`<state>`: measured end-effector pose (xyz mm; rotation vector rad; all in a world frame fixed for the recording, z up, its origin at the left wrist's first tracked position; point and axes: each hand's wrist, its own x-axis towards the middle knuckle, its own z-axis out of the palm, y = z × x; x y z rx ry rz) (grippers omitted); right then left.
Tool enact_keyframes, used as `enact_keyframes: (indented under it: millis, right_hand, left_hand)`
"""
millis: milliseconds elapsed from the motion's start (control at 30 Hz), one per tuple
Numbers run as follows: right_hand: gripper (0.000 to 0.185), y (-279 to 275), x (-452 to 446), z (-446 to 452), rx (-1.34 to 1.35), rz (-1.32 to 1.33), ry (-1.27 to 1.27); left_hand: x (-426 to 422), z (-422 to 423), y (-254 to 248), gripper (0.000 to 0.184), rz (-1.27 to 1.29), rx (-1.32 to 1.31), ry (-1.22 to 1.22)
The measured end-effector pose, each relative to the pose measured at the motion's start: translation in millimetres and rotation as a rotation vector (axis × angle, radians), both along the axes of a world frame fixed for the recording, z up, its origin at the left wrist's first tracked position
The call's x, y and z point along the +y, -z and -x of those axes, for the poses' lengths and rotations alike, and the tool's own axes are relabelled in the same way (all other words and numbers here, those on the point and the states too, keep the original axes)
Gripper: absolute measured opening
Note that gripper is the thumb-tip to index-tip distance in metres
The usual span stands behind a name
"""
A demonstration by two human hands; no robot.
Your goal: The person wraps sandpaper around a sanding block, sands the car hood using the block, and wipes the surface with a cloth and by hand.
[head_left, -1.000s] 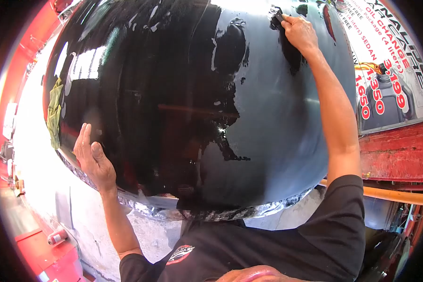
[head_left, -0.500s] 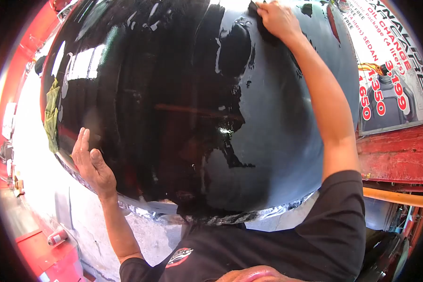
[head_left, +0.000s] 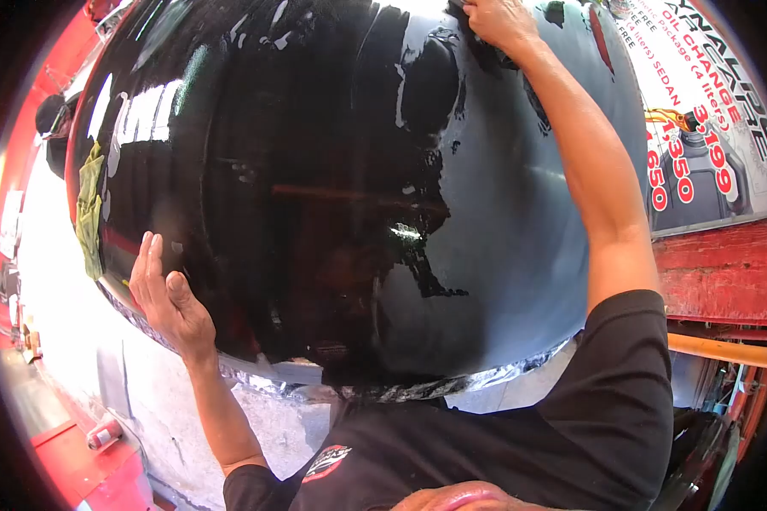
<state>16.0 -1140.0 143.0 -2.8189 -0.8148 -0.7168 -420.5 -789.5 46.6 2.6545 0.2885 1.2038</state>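
Observation:
A large, glossy black car panel [head_left: 315,255] fills the middle of the head view. Wet patches and a duller grey film cover its right half. My right hand [head_left: 501,24] reaches to the far top of the panel, fingers closed on a small dark block [head_left: 458,4] that is mostly cut off by the frame's edge. My left hand [head_left: 172,302] rests at the panel's near left side, fingers stretched out and holding nothing. Just beyond it, a crumpled green cloth [head_left: 89,213] drapes over the left edge.
Crinkled masking film [head_left: 418,392] lines the near edge of the panel. A printed oil-change sign [head_left: 707,128] stands at right above a red surface [head_left: 716,277]. On the left are a dark figure, apparently a person [head_left: 53,128], and a red box [head_left: 94,464].
My right hand has slid slightly up and left with the dark block, now partly out of frame. The left hand stays in place. More of the dark figure shows at left.

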Motion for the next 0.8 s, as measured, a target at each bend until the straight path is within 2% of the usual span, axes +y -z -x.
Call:
enact_keyframes:
  millis: [100,133,200,300,333,433,500,567,667,800]
  right_hand:
    - [0.034,5,-14,39,-0.032,0.122,0.037]
    - [0.034,13,-24,44,-0.091,0.043,-0.055]
    - [0.033,13,-25,49,-0.098,0.021,-0.073]
    - [0.032,9,-13,16,-0.071,0.027,0.006]
    - [0.025,8,-7,-4,-0.088,-0.013,-0.013]
    - [0.025,6,8,-9,-0.059,-0.018,0.019]
    - [0.025,1,4,6,-0.041,0.037,0.039]
    - [0.033,7,-9,38,-0.033,0.114,0.009]
    - [0.034,10,-19,65,-0.065,0.029,-0.085]
    - [0.035,6,-12,-16,-0.07,0.091,0.019]
  left_hand:
    - [2,1,2,0.054,-0.014,-0.019,0.012]
    - [3,1,1,0.054,-0.01,-0.019,0.013]
    - [2,0,0,0.054,-0.005,-0.017,0.015]
    - [4,-1,4,0.054,-0.004,-0.022,0.02]
    - [4,-3,3,0.054,-0.007,-0.027,0.014]
    - [0,2,2,0.054,0.002,-0.016,0.005]
    - [1,1,2,0.053,0.011,-0.027,0.007]
    - [4,0,3,0.052,0.004,-0.037,0.013]
    - [2,0,3,0.054,0.021,-0.028,0.024]
    - [4,-1,4,0.056,0.011,-0.026,0.023]
